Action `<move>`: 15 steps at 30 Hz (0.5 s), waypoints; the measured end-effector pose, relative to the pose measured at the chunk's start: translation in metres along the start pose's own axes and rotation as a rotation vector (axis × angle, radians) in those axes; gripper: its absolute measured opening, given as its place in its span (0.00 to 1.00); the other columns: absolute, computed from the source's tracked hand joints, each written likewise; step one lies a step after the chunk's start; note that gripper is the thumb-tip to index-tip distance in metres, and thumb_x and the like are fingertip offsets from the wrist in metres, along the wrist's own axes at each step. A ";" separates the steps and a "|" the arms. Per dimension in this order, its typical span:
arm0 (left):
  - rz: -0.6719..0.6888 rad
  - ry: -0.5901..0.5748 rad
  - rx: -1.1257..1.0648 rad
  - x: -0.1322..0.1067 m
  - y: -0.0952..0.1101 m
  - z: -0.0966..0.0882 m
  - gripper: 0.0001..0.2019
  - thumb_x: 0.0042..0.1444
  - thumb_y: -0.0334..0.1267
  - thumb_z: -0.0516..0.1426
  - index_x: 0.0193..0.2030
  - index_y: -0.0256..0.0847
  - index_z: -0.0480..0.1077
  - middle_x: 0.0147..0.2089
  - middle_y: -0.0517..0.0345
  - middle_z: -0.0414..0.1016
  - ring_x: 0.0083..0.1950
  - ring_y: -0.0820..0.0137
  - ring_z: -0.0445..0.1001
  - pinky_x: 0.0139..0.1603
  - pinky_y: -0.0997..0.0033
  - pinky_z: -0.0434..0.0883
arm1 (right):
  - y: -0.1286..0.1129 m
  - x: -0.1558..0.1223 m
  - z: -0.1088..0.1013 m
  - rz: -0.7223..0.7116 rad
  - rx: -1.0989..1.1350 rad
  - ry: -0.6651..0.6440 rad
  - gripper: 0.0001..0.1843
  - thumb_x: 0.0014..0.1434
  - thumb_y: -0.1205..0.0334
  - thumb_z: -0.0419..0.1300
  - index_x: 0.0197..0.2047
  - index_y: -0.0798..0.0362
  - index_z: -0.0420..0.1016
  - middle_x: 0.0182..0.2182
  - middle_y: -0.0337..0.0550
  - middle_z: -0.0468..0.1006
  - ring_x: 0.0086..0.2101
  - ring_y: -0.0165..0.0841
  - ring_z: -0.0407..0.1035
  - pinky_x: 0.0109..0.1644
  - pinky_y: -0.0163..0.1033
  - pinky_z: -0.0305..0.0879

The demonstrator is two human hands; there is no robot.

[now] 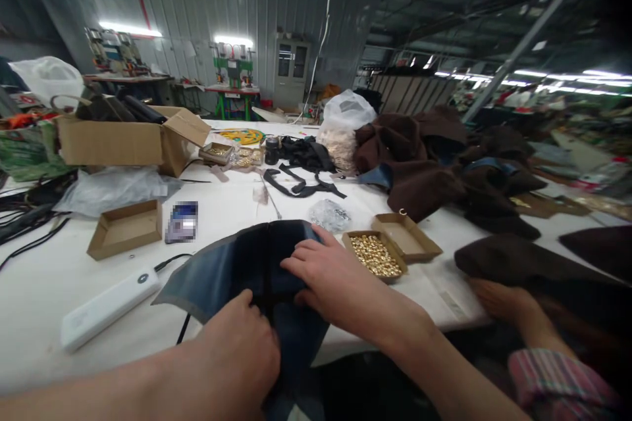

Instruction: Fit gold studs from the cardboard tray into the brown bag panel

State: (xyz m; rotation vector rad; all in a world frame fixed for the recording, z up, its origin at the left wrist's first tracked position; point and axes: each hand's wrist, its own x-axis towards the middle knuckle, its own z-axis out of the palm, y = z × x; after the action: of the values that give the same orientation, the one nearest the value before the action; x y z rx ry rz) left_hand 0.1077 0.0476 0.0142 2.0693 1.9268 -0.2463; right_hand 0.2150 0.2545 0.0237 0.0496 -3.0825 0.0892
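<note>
Tube lights (129, 29) glare on the far wall; table (44, 276) bright, edges warped and smeared, my left hand (237, 352) soft.

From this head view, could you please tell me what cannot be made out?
Head view:
1. Fingertips of the left hand: tucked into the fabric.
2. The card: blurred out, unreadable.
3. The co-worker's hand: partly under brown cloth.
4. The gold pieces: too small to identify.
</note>
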 end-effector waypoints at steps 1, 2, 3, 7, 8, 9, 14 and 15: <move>0.009 -0.012 0.023 0.008 0.004 0.004 0.20 0.60 0.51 0.72 0.50 0.37 0.86 0.47 0.40 0.88 0.50 0.48 0.86 0.69 0.41 0.76 | -0.001 -0.002 -0.003 0.004 0.014 0.000 0.18 0.65 0.57 0.78 0.55 0.48 0.84 0.48 0.43 0.87 0.58 0.46 0.78 0.83 0.66 0.47; 0.009 -0.016 0.048 0.015 0.008 0.008 0.19 0.61 0.49 0.71 0.52 0.36 0.86 0.48 0.38 0.88 0.50 0.47 0.86 0.67 0.40 0.77 | -0.001 -0.004 -0.006 0.005 0.034 -0.003 0.17 0.65 0.56 0.78 0.55 0.47 0.84 0.49 0.43 0.87 0.58 0.45 0.78 0.83 0.65 0.46; 0.000 -0.026 0.073 0.020 0.012 0.011 0.19 0.63 0.46 0.70 0.54 0.35 0.85 0.48 0.36 0.88 0.49 0.46 0.87 0.66 0.40 0.78 | -0.002 -0.006 -0.008 0.003 0.058 -0.006 0.16 0.66 0.56 0.78 0.54 0.47 0.85 0.50 0.43 0.87 0.59 0.45 0.77 0.84 0.64 0.46; -0.032 -0.188 0.132 0.022 0.024 0.008 0.27 0.68 0.34 0.63 0.73 0.31 0.75 0.51 0.30 0.88 0.47 0.46 0.88 0.56 0.41 0.84 | 0.001 -0.010 -0.009 -0.023 0.133 0.034 0.12 0.70 0.57 0.75 0.55 0.46 0.85 0.51 0.42 0.88 0.61 0.42 0.77 0.84 0.62 0.46; -0.041 -0.218 0.142 0.021 0.027 0.004 0.33 0.67 0.34 0.63 0.78 0.30 0.69 0.54 0.28 0.87 0.47 0.45 0.88 0.53 0.42 0.85 | 0.002 -0.010 -0.007 -0.034 0.139 0.045 0.11 0.71 0.58 0.74 0.55 0.46 0.86 0.51 0.41 0.88 0.61 0.42 0.77 0.84 0.62 0.46; -0.054 -0.231 0.148 0.020 0.030 -0.001 0.39 0.67 0.37 0.65 0.82 0.29 0.62 0.57 0.25 0.85 0.48 0.43 0.88 0.50 0.43 0.86 | 0.004 -0.009 -0.004 -0.047 0.142 0.048 0.09 0.72 0.58 0.72 0.54 0.47 0.86 0.51 0.42 0.88 0.61 0.41 0.77 0.84 0.62 0.47; -0.141 -0.243 0.113 0.026 0.040 -0.012 0.60 0.56 0.61 0.75 0.85 0.31 0.56 0.74 0.17 0.71 0.64 0.30 0.82 0.58 0.36 0.85 | 0.005 -0.013 0.000 -0.131 0.170 0.154 0.10 0.77 0.63 0.66 0.58 0.52 0.84 0.56 0.46 0.86 0.63 0.39 0.76 0.83 0.59 0.53; -0.152 -0.260 0.115 0.026 0.039 -0.007 0.59 0.57 0.59 0.76 0.86 0.34 0.55 0.75 0.18 0.70 0.65 0.29 0.81 0.59 0.34 0.84 | 0.005 -0.021 -0.001 -0.135 0.204 0.216 0.12 0.78 0.63 0.64 0.61 0.54 0.83 0.59 0.45 0.84 0.64 0.39 0.75 0.82 0.57 0.56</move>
State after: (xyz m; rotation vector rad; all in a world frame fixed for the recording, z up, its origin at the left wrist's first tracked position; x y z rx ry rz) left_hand 0.1478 0.0720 0.0164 1.8516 1.9476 -0.6414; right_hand 0.2355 0.2600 0.0230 0.2404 -2.8333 0.3757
